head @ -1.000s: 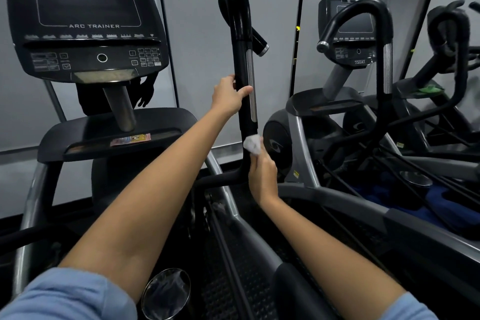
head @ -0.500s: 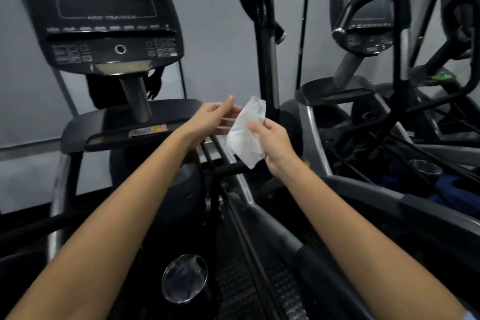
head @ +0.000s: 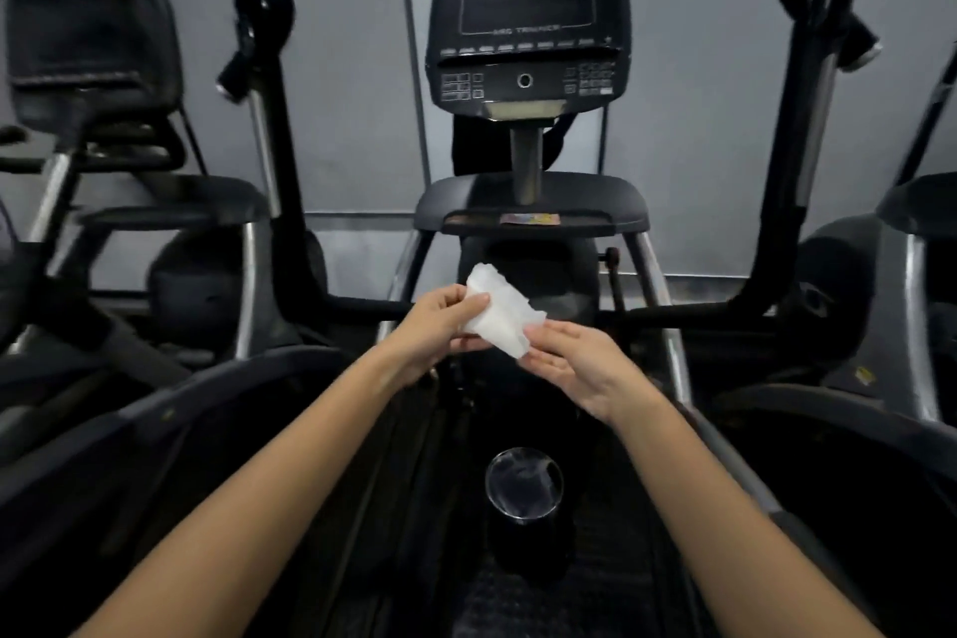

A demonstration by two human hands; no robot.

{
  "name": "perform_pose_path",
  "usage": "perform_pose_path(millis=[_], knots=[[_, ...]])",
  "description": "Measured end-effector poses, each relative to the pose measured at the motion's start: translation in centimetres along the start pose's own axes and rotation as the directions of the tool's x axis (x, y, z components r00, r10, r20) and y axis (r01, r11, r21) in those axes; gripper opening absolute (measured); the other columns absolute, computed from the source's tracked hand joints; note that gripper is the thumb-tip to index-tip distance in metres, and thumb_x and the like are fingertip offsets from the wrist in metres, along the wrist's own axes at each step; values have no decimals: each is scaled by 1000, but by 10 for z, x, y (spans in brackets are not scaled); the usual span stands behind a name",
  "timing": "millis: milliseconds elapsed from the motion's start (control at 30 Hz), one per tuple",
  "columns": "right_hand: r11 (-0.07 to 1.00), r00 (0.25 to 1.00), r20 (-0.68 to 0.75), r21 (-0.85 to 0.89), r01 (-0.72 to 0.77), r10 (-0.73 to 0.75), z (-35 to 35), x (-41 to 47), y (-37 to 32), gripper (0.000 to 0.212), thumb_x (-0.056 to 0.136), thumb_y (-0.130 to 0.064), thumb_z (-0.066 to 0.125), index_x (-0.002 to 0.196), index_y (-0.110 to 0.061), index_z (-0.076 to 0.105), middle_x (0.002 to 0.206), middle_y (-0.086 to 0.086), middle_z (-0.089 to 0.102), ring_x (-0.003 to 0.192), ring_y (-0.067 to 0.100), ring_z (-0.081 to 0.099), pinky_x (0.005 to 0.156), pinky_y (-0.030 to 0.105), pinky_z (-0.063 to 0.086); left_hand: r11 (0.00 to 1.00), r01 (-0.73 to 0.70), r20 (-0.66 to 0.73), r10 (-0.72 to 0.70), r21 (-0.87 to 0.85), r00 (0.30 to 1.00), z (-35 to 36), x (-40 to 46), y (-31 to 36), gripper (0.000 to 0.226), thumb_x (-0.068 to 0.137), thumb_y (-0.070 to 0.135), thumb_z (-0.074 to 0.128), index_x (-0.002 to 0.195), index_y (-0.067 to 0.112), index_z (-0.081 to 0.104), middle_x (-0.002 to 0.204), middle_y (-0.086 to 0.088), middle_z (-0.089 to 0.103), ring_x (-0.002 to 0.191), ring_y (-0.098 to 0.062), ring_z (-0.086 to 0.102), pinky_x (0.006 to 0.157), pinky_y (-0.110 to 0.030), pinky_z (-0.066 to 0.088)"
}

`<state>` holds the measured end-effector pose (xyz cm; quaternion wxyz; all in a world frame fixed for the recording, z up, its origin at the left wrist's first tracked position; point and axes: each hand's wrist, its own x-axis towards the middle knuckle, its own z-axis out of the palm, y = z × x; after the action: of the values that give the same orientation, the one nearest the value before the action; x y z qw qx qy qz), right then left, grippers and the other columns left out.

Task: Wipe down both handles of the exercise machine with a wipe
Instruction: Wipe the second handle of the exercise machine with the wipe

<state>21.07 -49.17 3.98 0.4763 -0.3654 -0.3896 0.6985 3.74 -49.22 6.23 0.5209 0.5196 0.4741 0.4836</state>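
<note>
Wipe stretched between both hands, mid-air. Left hand pinches its upper left edge; right hand holds its lower right corner. Handles stand well apart on either side.

A dark console with a blank screen and rows of small buttons stands on a grey post above a black tray that bears a small coloured sticker. Below it a round, shiny cup holder sits in the black centre housing. A neighbouring exercise machine, blurred, stands to the left before the grey panelled wall.
</note>
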Motion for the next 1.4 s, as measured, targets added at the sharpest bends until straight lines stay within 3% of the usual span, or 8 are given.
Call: perform_pose_path(millis=[133,300,533,700,933,1133,1300,1400], knots=[[997,997,-40,56,-58,60,40,1,26,17,88,1,57,104,-2,59,93,13,67,79,22,66,69,33,56,1000,5,-135,-7,-16,991,-38,-41,-12,11,95,13,51,93,7,59,93,-7,67,81,-13,67,64,-21,58],[955,991,-50,-277,105,-124,90,8,38,9,90,-7,53,91,-12,61,91,7,65,80,19,62,65,27,52,998,29,-218,-39,-48,975,-77,-77,-19,14,91,11,58,78,10,51,80,-9,60,73,-20,60,82,-37,55],[518,807,520,-626,583,-280,171,14,32,10,90,-5,52,86,-13,56,80,-6,56,77,7,54,74,17,43,957,-65,-431,188,284,883,-135,-100,-12,58,83,32,68,133,22,40,131,12,42,123,-7,42,100,-30,40],[419,726,648,-608,675,-230,215,22,21,6,92,-10,53,89,-13,57,78,-8,56,73,4,52,68,12,42,934,-246,-302,320,258,898,-167,-105,9,15,91,17,58,99,7,65,84,5,68,73,0,62,69,-15,49],[451,740,644,-611,651,-195,245,43,10,12,85,-19,67,76,-12,63,60,-13,56,55,-2,47,57,11,38,939,-326,-260,344,111,902,-210,-94,30,18,89,31,58,92,14,63,70,6,62,58,-8,54,49,-16,42],[501,771,584,-603,621,-252,271,60,4,14,88,-18,63,86,-5,63,73,1,57,69,7,52,64,19,43,994,-31,143,16,105,990,-249,-79,15,35,80,31,67,108,10,64,101,-7,71,91,-20,69,79,-29,56],[323,922,370,-891,319,111,272,78,3,27,85,-31,66,97,-7,61,81,2,64,67,16,59,64,29,51,996,-73,137,64,58,988,-255,-65,7,30,80,25,66,105,10,66,97,-5,73,88,-18,69,73,-26,55],[516,938,334,-822,240,96,272,92,10,18,87,-11,62,104,-4,62,93,7,68,79,15,66,71,26,56,991,-97,135,84,89,987,-256,-58,7,31,79,27,65,104,7,66,97,-6,73,89,-19,69,78,-28,56]])
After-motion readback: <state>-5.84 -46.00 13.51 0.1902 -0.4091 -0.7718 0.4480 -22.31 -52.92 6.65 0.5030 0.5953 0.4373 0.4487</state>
